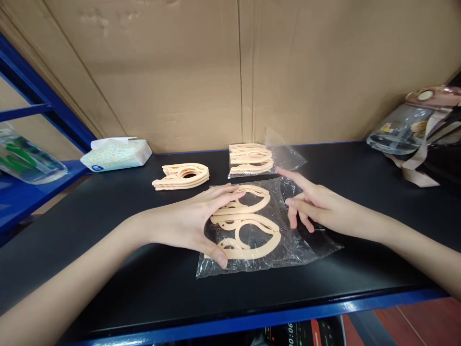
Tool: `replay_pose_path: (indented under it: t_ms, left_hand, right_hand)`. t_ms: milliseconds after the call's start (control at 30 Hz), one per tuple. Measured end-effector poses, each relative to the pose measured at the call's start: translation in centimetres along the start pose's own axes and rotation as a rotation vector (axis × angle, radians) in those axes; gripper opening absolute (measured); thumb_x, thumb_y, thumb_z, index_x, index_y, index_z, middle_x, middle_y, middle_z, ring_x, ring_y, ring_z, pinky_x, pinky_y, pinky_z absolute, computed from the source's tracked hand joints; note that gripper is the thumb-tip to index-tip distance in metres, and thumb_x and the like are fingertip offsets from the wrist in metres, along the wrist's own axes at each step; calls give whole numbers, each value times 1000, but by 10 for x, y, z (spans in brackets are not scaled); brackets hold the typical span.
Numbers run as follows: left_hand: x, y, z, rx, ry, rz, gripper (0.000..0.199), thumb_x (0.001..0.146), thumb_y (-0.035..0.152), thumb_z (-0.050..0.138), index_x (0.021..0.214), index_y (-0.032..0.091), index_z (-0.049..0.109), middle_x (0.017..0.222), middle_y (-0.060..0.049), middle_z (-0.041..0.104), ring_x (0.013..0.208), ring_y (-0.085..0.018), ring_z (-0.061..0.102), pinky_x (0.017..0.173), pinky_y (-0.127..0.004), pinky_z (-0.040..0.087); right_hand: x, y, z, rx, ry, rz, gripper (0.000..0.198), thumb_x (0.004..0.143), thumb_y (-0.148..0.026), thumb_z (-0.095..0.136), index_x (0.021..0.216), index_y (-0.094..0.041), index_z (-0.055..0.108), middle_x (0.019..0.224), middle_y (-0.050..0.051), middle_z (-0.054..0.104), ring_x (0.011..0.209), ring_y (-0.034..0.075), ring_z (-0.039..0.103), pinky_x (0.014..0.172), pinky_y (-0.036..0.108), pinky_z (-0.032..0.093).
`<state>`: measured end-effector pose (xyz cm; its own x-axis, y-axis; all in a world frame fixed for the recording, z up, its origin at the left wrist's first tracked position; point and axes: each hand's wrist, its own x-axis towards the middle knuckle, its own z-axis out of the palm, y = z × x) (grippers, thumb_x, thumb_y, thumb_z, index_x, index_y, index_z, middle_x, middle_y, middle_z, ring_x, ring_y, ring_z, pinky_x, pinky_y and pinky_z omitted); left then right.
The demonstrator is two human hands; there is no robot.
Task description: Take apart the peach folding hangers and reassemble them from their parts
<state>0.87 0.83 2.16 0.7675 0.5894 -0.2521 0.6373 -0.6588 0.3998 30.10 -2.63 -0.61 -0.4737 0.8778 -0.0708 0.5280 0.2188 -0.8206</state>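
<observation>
Two beige folding hangers (pixel 264 247) lie side by side in a clear plastic bag (pixel 234 271) on the black tabletop. My left hand (pixel 194 218) rests on the bag's left part, fingers and thumb spread over the hangers' ends. Over the loose right end of the bag is my right hand (pixel 313 199), its index finger stretched out and the other fingers loosely bent. Whether it touches the film I cannot tell. Behind sits a second clear bag (pixel 288 156) with folded beige hangers (pixel 251 157) in it. To its left lies a bare stack of folded hangers (pixel 183 177).
A tissue pack (pixel 117 154) lies at the back left. A clear bottle with green marks (pixel 29 156) is on the blue rack (pixel 21 192). At the right leans a clear bottle with a strap (pixel 403 125). Cardboard (pixel 173 72) stands behind the table; a timer screen (pixel 298 332) shows below its front edge.
</observation>
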Motion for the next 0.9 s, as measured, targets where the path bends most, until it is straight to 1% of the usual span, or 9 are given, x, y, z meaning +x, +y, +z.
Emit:
replay_pose_path:
  t_ms: [67,200,267,333,467,600,700,800,900]
  left_hand:
    - [1,-2,-3,-6,61,-7,100,71,65,66,150,36,13,160,0,10,146,-29,11,118,-46,17]
    - [-1,-18,-16,-17,315,-106,74,85,62,51,148,32,25,157,-1,25,143,-27,24,117,-43,23]
    - [-5,-30,-24,-9,404,-158,74,83,63,53,145,29,31,154,-3,30,140,-29,29,116,-43,25]
    - [-11,-44,-33,-3,447,-224,77,79,65,56,144,28,34,151,-4,35,136,-31,35,114,-43,28]
    - [-22,-68,-46,23,416,-322,80,74,67,60,142,32,36,152,-3,34,135,-33,36,110,-44,33]
    - [-29,-82,-53,86,375,-415,89,71,70,60,145,30,31,155,-4,27,140,-34,28,113,-48,26]
    - [-31,-86,-53,112,324,-515,97,66,73,61,147,31,29,156,-5,25,140,-36,27,114,-50,25]
    - [-31,-89,-50,129,301,-529,98,66,73,60,147,27,30,155,-7,28,139,-37,29,113,-50,27]
    - [-29,-93,-47,109,309,-498,94,70,72,59,146,23,34,153,-8,32,136,-36,34,112,-49,28]
  right_hand:
    - [1,0,1,119,35,27,74,94,-41,46,152,-26,2,75,0,69,48,11,55,52,28,46]
    - [3,-4,2,260,5,139,101,77,-35,72,151,-29,4,78,-1,68,51,10,56,48,24,44]
    - [4,-7,2,295,11,190,104,73,-32,75,150,-28,6,77,-1,66,53,10,56,45,22,41]
    - [5,-7,2,339,18,210,104,72,-31,76,150,-26,9,77,-1,66,55,11,56,44,21,41]
    - [6,-5,-2,434,-5,197,103,71,-26,77,150,-22,11,76,-1,65,59,11,57,51,24,48]
    - [4,-4,-6,495,-30,194,96,75,-26,74,150,-21,15,79,1,68,62,12,61,63,28,54]
    - [3,-5,-7,519,-24,198,94,75,-28,75,150,-23,19,82,2,68,71,15,65,71,30,56]
    - [3,-8,-8,545,-19,216,92,75,-31,75,149,-23,21,83,3,68,77,16,65,75,32,56]
    - [3,-10,-8,531,-31,217,91,75,-32,75,149,-21,22,81,2,67,72,15,64,72,31,55]
